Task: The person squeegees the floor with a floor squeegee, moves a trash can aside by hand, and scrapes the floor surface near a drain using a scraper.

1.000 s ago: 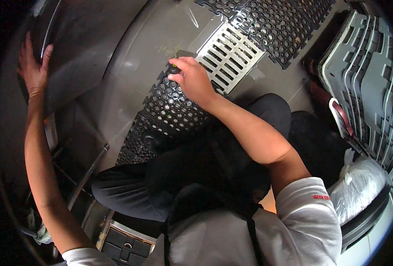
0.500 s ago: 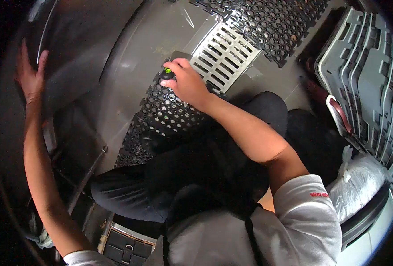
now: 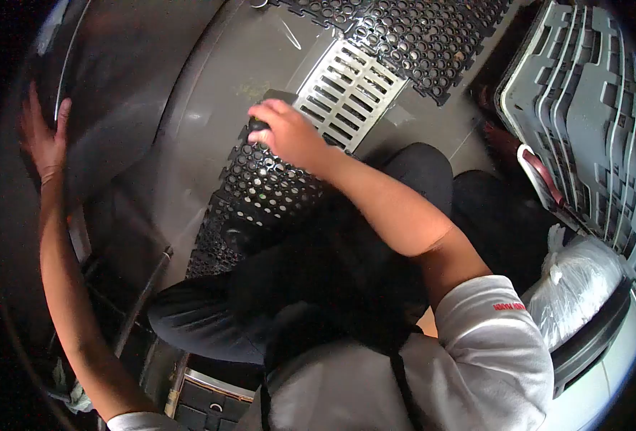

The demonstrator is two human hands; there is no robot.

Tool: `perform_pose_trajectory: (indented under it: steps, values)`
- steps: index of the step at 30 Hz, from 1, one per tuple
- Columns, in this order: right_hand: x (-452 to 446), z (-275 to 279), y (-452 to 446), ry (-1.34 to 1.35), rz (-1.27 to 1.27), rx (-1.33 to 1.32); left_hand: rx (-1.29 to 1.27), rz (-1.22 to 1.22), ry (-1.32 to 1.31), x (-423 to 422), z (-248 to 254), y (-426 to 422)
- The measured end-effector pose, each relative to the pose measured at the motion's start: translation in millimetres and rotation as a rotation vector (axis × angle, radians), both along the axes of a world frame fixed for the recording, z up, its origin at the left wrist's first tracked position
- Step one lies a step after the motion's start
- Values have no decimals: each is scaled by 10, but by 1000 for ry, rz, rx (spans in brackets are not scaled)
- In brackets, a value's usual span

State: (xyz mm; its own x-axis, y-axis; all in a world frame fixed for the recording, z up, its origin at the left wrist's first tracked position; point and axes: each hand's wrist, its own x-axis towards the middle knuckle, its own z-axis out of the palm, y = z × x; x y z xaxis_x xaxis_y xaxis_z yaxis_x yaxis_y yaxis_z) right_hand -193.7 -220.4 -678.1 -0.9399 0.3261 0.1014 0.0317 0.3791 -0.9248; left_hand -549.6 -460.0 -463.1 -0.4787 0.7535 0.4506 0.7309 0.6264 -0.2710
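Pinching a dark handle (image 3: 259, 124) at the right hand (image 3: 289, 135)'s left edge, beside the drain grate (image 3: 351, 95); holding the left hand (image 3: 43, 144) spread, well apart!

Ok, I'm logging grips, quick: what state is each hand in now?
Left hand: open, fingers spread, nothing visible in it.
Right hand: closed, holding a small black object.

Item one: a black, rounded object (image 3: 258, 125), mostly enclosed by the right grip (image 3: 289, 136), positioned just left of the drain grate (image 3: 351, 93) (its lower end is hidden; floor contact unconfirmed). Item two: a dark, smooth surface (image 3: 127, 79), well left of the grate, bearing a thin pale streak.
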Motion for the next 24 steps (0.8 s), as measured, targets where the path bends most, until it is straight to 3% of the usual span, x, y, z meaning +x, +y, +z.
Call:
perform_pose_trajectory:
  steps: [3,7,9,11,12,14,15,17,18,19,21,22,24]
  values:
    - [-211,-72,269,-46,-34,125,15,1,-67,-23,-1,-14]
    - [-690,-320,761,-239,-253,-11,-37,90,6,149,33,71]
    - [-844,-330,1106,-368,-477,-21,-41,124,24,190,46,104]
    - [-887,-869,1320,-172,-502,-258,12,29,-45,99,40,63]
    - [-872,-746,1191,-243,-359,-183,44,-24,-81,100,52,59]
    - [-898,-801,1085,-310,-162,25,-60,179,-187,320,233,154]
    - [-970,-138,1091,-376,-130,-4,-109,281,-246,410,299,202]
    - [-1137,-601,1361,-206,-325,-216,-70,186,-238,405,285,198]
    - [-1154,-782,1366,-243,-294,-238,-75,188,-210,367,263,167]
    - [-1095,-515,1159,-408,-210,22,-79,191,-179,331,256,141]
    - [-1118,-697,968,-325,7,46,-66,204,-131,303,219,117]
    - [-1202,-404,975,-381,-12,52,-63,209,-113,319,191,110]
    - [-1353,-681,1199,-260,-169,-89,-69,261,-134,357,183,144]
